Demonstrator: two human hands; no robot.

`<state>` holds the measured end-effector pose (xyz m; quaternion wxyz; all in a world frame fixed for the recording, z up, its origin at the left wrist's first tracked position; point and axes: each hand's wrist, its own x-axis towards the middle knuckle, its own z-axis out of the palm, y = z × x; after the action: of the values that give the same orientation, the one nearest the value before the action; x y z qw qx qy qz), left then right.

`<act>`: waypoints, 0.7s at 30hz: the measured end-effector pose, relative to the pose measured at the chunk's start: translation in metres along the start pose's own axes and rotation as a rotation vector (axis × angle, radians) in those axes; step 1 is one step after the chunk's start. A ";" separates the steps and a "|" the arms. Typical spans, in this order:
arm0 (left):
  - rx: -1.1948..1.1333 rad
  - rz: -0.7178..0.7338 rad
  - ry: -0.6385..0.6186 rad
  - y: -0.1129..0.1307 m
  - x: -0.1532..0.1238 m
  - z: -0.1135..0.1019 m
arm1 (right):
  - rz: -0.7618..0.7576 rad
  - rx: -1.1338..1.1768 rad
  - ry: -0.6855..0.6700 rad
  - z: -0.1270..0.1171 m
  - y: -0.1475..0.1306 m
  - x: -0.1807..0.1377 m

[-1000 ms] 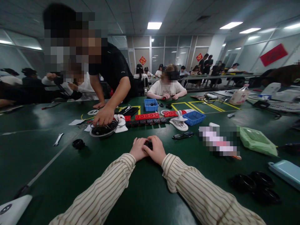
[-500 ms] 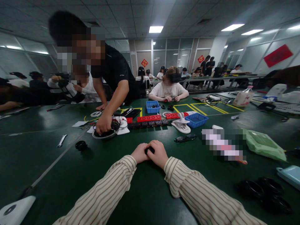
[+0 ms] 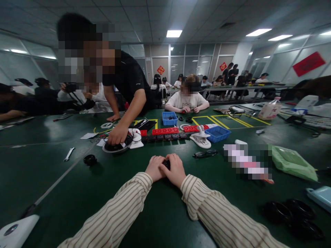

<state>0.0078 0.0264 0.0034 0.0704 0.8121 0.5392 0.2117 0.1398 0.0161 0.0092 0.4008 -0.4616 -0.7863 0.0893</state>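
- From where I stand, the person's left hand (image 3: 155, 168) and right hand (image 3: 175, 168) meet over the table, both closed around one small, glossy black part (image 3: 167, 165).
- Most of that part is hidden by fingers, so I can't tell how firmly each hand presses, or whether it touches the dark green tabletop (image 3: 165, 213).
- Its surface looks smooth; if the fingers loosen unevenly, I'd expect it to slip out and perhaps roll.
- A slip forward could send it towards the black-framed folded glasses (image 3: 205, 154) or the white plastic clip-shaped stand (image 3: 200, 137) beyond.
- Squeezing with the two hands at different angles might tilt the part, or pinch a fingertip.
- The wide cream sleeve with dark stripes (image 3: 214, 203) on the right arm could, on a broad outward sweep, knock the cluster of shiny black rings (image 3: 278, 210).
- A co-worker's hand (image 3: 117, 134) reaches into the round metal bowl (image 3: 116, 152); a bump there could spill its contents leftward, near the lone black ring-like piece (image 3: 90, 159).
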 end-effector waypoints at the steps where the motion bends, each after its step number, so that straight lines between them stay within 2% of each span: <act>1: -0.002 0.002 -0.004 0.000 0.000 0.000 | 0.008 -0.011 -0.001 0.000 0.000 0.000; 7: -0.037 -0.009 -0.046 -0.003 0.004 0.003 | 0.004 -0.025 -0.027 0.002 0.002 0.002; 13: -0.243 0.105 -0.127 -0.013 0.004 0.002 | -0.073 0.079 -0.063 0.000 0.006 0.004; 17: -0.259 0.132 -0.154 -0.014 0.005 0.000 | -0.100 0.111 -0.075 -0.003 0.005 0.003; 21: -0.223 0.131 -0.148 -0.009 0.004 -0.001 | -0.050 0.082 -0.047 -0.003 0.003 0.003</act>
<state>0.0010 0.0341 0.0022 0.1860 0.8459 0.4517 0.2140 0.1434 0.0200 0.0113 0.4031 -0.4228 -0.8023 0.1223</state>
